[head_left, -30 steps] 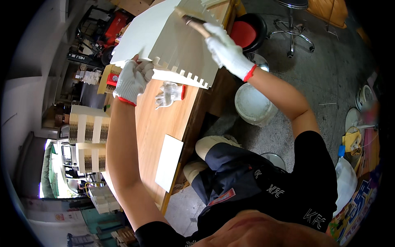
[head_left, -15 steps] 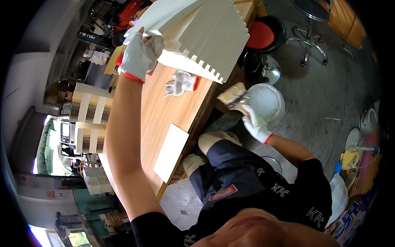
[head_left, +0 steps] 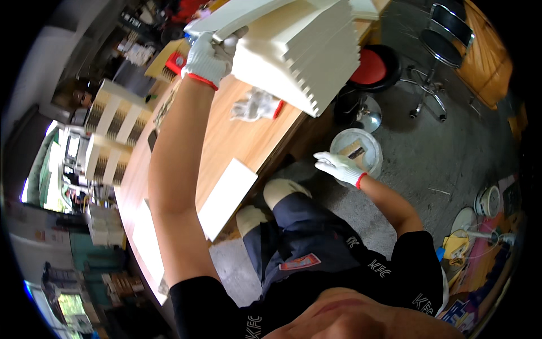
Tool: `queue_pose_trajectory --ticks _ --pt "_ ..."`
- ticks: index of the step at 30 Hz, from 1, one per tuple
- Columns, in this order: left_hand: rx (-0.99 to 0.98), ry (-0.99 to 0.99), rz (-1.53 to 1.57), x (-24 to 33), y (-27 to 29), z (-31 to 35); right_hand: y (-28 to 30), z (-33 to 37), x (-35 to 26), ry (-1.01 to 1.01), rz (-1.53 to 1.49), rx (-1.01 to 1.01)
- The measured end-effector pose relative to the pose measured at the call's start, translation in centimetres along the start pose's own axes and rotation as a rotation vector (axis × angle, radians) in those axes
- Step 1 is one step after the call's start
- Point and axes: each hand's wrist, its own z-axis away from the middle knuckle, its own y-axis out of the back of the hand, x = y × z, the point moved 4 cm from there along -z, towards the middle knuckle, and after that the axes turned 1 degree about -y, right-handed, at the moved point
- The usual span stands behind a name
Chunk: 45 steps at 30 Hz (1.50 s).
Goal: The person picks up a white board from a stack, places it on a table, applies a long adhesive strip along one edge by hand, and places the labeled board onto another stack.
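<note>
My left hand, in a white knit glove with a red cuff, grips the near corner of a thin white panel. The panel is raised above a stack of white boards with a notched edge; a gap shows between them. My right hand, gloved alike, is open with its fingers stretched out beside a whitish bucket. In the bucket lies a wide paintbrush, partly hidden by the rim and apart from my fingers. A loose white glove rests on the table below the stack.
The wood-topped table carries a white board near its edge. A red-and-black stool and a wheeled chair stand at the far right. Bundled stacks stand beyond the table on the left.
My right hand has let go of the paintbrush, which is now in the bucket. The panel's near edge, held by my left hand, has risen off the stack. The view has shifted.
</note>
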Motion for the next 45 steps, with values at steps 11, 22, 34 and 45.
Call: queue_pose_trajectory --ticks 11,22,34,45 --pt "0.089 -0.038 -0.294 3.4 31.0 30.9 -3.0 -13.8 -18.4 -0.027 -1.046 -0.41" --pt "0.814 -0.067 -0.466 -6.8 33.9 39.6 -13.6 -23.8 -18.0 -0.087 0.281 -0.611" --pt "1.105 -0.133 -1.884 -9.6 28.3 43.3 -11.1 -18.5 -17.8 0.252 0.634 -0.04" --pt "0.914 -0.256 -1.884 -10.3 27.4 43.4 -12.6 -13.0 -15.6 0.616 0.854 -0.004"
